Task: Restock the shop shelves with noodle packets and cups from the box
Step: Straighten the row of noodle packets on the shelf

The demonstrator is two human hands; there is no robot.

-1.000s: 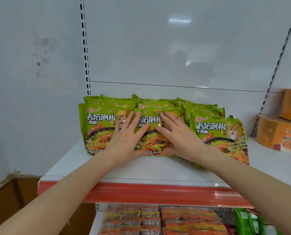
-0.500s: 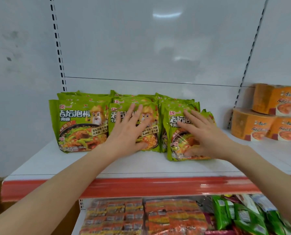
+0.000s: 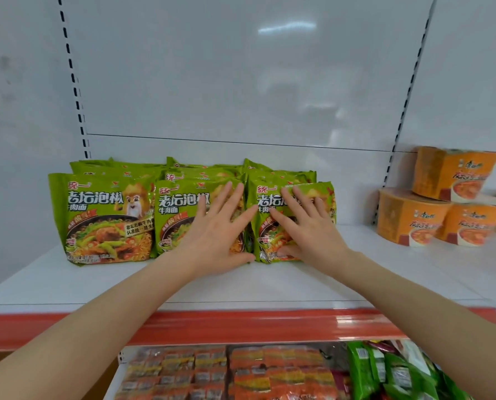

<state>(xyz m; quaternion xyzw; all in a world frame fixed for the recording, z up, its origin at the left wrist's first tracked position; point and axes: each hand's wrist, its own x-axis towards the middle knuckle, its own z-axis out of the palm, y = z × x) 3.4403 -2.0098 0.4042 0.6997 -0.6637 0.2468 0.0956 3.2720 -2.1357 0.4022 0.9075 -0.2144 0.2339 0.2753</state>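
Noodle packets in green wrappers are stood upright in three rows side by side toward the left end of the white shelf. The middle front packet is pressed by the left hand, which is laid flat with fingers straight and spread; nothing is grasped. The right front packet is pressed likewise by the right hand, its fingers straight and its thumb at the packet's lower edge. Orange noodle cups are stacked well apart to the right on the same shelf, one upon two. A red strip is fixed along the shelf's front edge. Below it, orange packets and green bags are seen.
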